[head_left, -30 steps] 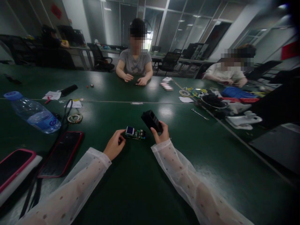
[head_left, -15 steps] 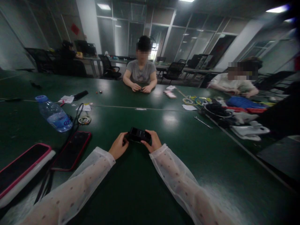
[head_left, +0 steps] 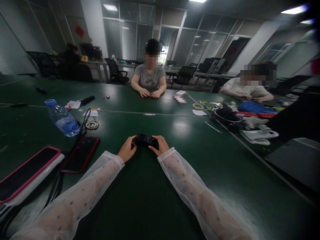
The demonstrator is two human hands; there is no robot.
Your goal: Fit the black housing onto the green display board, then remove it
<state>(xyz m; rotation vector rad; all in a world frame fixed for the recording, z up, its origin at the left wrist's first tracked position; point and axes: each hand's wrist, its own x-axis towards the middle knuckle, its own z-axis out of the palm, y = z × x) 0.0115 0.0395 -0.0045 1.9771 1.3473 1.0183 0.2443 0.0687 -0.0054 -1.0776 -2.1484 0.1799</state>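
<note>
A small black box-shaped device [head_left: 145, 140] is held between my two hands over the green table [head_left: 155, 200]; its exact kind is too dark to make out. My left hand [head_left: 128, 149] grips its left end, fingers curled. On the other end, my right hand [head_left: 161, 146] has thumb in front and fingers behind. Sheer dotted white sleeves cover both forearms. Left of my left hand lies a dark phone with a red edge [head_left: 81, 154], and a larger pink-rimmed phone-like device [head_left: 30, 173] rests nearer the left edge.
A water bottle [head_left: 62, 118] leans at the left, beside black cords and a beaded bracelet [head_left: 92, 125]. A wrench [head_left: 212, 127] lies to the right, before a pile of cables and a white tool-like object [head_left: 260, 135]. Two people sit across the table; another is farther back.
The view has shifted slightly, and the device with both hands appears a little higher in it. Its top face looks more foreshortened. Both hands keep their hold.
</note>
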